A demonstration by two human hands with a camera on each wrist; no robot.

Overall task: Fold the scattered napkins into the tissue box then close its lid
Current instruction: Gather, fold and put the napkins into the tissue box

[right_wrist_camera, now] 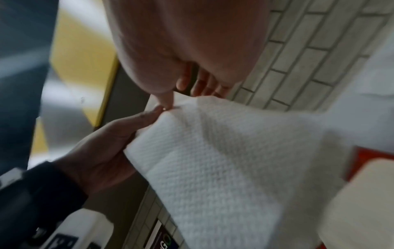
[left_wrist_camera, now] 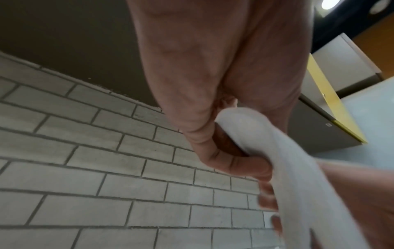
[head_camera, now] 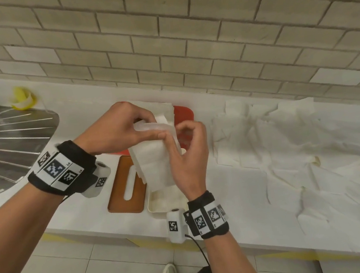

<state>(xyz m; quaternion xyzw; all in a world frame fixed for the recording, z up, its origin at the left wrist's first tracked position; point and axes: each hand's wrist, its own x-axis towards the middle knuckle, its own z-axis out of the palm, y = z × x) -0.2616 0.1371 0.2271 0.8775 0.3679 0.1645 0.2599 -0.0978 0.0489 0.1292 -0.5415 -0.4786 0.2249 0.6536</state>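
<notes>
A white textured napkin (head_camera: 152,162) hangs folded above the open cream tissue box (head_camera: 160,203) at the counter's front edge. My left hand (head_camera: 123,127) grips the napkin's top fold from the left, fingers curled over it. My right hand (head_camera: 183,149) holds its right side, thumb and forefinger pinching near the top. In the right wrist view the napkin (right_wrist_camera: 224,160) drapes below both hands. The left wrist view shows the napkin (left_wrist_camera: 283,160) running between my fingers. The brown lid (head_camera: 127,186) with its slot lies flat, left of the box. Several unfolded napkins (head_camera: 289,145) are spread over the counter to the right.
A red board (head_camera: 184,113) lies behind the box, partly hidden by the hands. A steel sink drainer (head_camera: 5,146) is at the left, with a yellow and white object (head_camera: 21,98) beyond it. A brick wall (head_camera: 184,33) backs the white counter (head_camera: 238,197).
</notes>
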